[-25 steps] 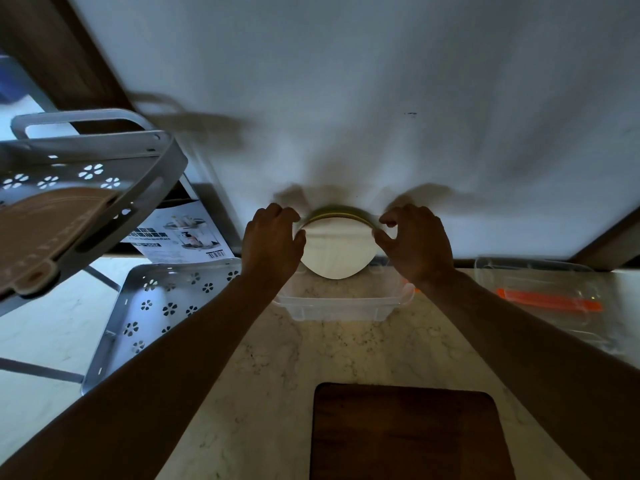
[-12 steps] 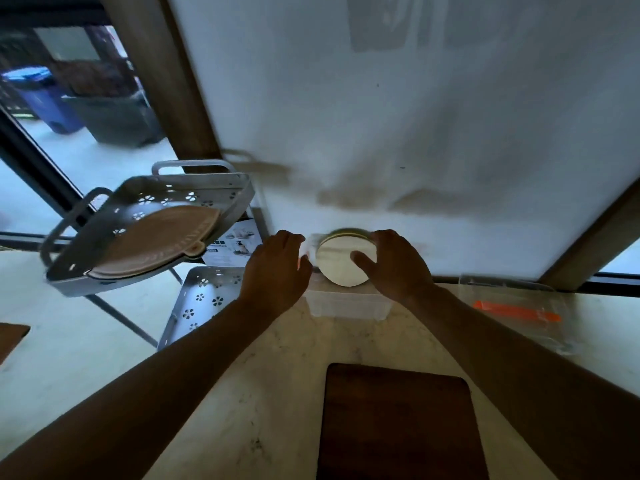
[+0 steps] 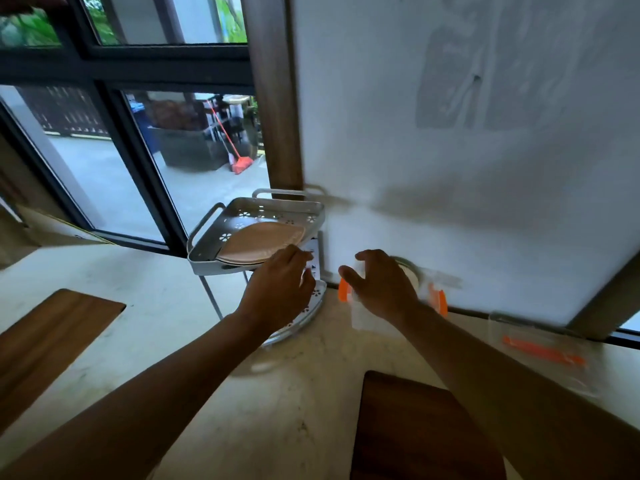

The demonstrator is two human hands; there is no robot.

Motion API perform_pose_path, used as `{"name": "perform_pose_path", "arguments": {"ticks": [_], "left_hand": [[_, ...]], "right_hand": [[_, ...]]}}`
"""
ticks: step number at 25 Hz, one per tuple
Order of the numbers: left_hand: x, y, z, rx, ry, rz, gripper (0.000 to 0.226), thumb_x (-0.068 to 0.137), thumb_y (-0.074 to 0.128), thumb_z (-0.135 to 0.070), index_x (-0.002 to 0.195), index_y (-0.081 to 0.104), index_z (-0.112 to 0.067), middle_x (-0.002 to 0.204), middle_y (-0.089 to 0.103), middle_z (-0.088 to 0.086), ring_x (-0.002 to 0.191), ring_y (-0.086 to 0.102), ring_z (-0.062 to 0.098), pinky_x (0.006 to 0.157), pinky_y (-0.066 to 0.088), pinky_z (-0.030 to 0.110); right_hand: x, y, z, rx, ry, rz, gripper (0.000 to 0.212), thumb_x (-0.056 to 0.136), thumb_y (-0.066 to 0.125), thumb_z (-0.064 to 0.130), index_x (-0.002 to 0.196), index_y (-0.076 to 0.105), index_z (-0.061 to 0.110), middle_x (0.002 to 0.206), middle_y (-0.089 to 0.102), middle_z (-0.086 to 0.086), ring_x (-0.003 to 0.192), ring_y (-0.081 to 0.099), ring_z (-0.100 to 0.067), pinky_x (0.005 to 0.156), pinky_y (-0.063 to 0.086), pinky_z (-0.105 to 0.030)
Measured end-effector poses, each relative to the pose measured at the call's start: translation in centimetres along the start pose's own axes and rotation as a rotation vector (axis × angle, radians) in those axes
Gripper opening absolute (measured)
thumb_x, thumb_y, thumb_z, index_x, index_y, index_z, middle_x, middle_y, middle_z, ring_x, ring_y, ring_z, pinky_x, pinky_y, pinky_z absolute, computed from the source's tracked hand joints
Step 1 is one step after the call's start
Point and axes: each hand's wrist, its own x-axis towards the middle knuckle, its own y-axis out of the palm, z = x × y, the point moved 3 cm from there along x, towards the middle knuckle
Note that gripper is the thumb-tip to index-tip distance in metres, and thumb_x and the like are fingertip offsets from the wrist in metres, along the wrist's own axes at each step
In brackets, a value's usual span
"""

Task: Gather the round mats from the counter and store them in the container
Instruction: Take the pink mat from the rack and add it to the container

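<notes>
A clear plastic container (image 3: pixel 363 321) with orange clips stands against the white wall at the back of the marble counter. Round mats (image 3: pixel 414 272), pale with a green rim, stand on edge inside it, mostly hidden behind my right hand (image 3: pixel 381 289). That hand hovers over the container's top with fingers spread and thumb stretched left, gripping nothing I can see. My left hand (image 3: pixel 278 289) hangs to the left of the container, over the lower tray of a rack, its fingers loosely curled and empty. Motion blur smears the container.
A grey two-tier corner rack (image 3: pixel 207 261) holding a tan plate (image 3: pixel 263 242) stands left of the container. A dark wooden board (image 3: pixel 419 431) lies near me, another board (image 3: pixel 52 337) at far left. A clear lid with an orange seal (image 3: pixel 543 351) lies right.
The view has tilted up and left. My left hand has come off the container's left side and moved left toward the rack. My right hand has spread over the mats.
</notes>
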Motion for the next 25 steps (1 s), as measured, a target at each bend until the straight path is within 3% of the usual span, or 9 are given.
{"name": "perform_pose_path", "arguments": {"ticks": [3,8,10,12,13,15,16,20,25], "left_hand": [[-0.7,-2.2,1.2,0.011,0.035,-0.025,0.025,0.084,0.065,-0.009,0.108,0.062,-0.006,0.105,0.065,0.013,0.091,0.064,0.027,0.068,0.054,0.035],[-0.3,-3.6,4.0,0.111,-0.015,-0.026,0.034,0.081,0.069,-0.017,0.112,0.063,-0.004,0.118,0.063,0.014,0.109,0.057,0.032,0.089,0.051,0.047],[0.0,-3.3,5.0,0.142,-0.041,0.017,0.042,0.08,0.072,-0.023,0.116,0.062,-0.005,0.123,0.061,0.015,0.114,0.055,0.034,0.095,0.047,0.051],[0.3,-2.6,5.8,0.164,-0.063,0.067,0.049,0.079,0.074,-0.027,0.121,0.06,-0.006,0.128,0.059,0.015,0.119,0.052,0.035,0.099,0.045,0.053],[0.4,-2.3,6.2,0.168,-0.074,0.085,0.051,0.079,0.074,-0.028,0.123,0.059,-0.006,0.13,0.058,0.015,0.122,0.051,0.035,0.1,0.044,0.054],[0.6,-1.7,6.9,0.163,-0.093,0.102,0.054,0.079,0.075,-0.026,0.127,0.057,-0.007,0.134,0.057,0.015,0.125,0.049,0.035,0.102,0.043,0.054],[0.7,-1.4,7.2,0.156,-0.102,0.105,0.055,0.079,0.075,-0.024,0.128,0.057,-0.008,0.135,0.056,0.015,0.126,0.049,0.035,0.103,0.042,0.053],[1.0,-0.8,7.7,0.139,-0.097,0.075,0.04,0.083,0.07,-0.013,0.122,0.063,-0.008,0.128,0.062,0.014,0.118,0.056,0.034,0.098,0.046,0.046],[1.2,-0.8,7.6,0.132,-0.093,0.065,0.032,0.091,0.057,-0.007,0.122,0.065,-0.01,0.127,0.065,0.012,0.118,0.057,0.031,0.096,0.047,0.045]], "right_hand": [[-0.1,0.4,2.8,0.016,-0.027,-0.003,0.057,0.091,0.048,0.057,0.13,0.053,0.015,0.126,0.057,-0.009,0.115,0.054,-0.023,0.085,0.04,-0.033],[0.8,1.9,5.8,0.105,0.016,0.037,0.054,0.092,0.047,0.058,0.117,0.06,0.012,0.113,0.064,-0.01,0.105,0.058,-0.024,0.078,0.036,-0.029],[1.5,3.1,6.9,0.139,0.063,0.082,0.052,0.094,0.041,0.06,0.1,0.062,0.013,0.091,0.059,-0.007,0.088,0.056,-0.021,0.073,0.035,-0.027],[2.2,4.3,7.8,0.162,0.098,0.124,0.065,0.095,0.036,0.062,0.089,0.064,0.004,0.081,0.059,-0.005,0.078,0.058,-0.02,0.069,0.04,-0.03],[2.6,5.0,8.2,0.208,0.13,0.147,0.066,0.094,0.038,0.062,0.094,0.067,0.003,0.087,0.065,-0.008,0.083,0.063,-0.023,0.073,0.046,-0.033],[3.4,6.1,8.6,0.408,0.24,0.186,0.06,0.091,0.048,0.059,0.113,0.066,0.005,0.11,0.069,-0.013,0.096,0.065,-0.025,0.091,0.051,-0.041],[3.6,6.5,8.8,0.53,0.309,0.2,0.057,0.089,0.055,0.056,0.114,0.064,0.005,0.112,0.069,-0.014,0.094,0.066,-0.024,0.093,0.052,-0.043],[4.0,7.4,9.4,0.882,0.476,0.195,0.025,0.086,0.065,0.04,0.087,0.062,0.015,0.086,0.071,-0.006,0.075,0.073,-0.02,0.075,0.06,-0.036],[3.9,7.1,10.2,1.033,0.422,0.134,0.01,0.093,0.061,0.026,0.085,0.062,0.021,0.086,0.072,-0.003,0.076,0.073,-0.021,0.078,0.06,-0.04]]}}
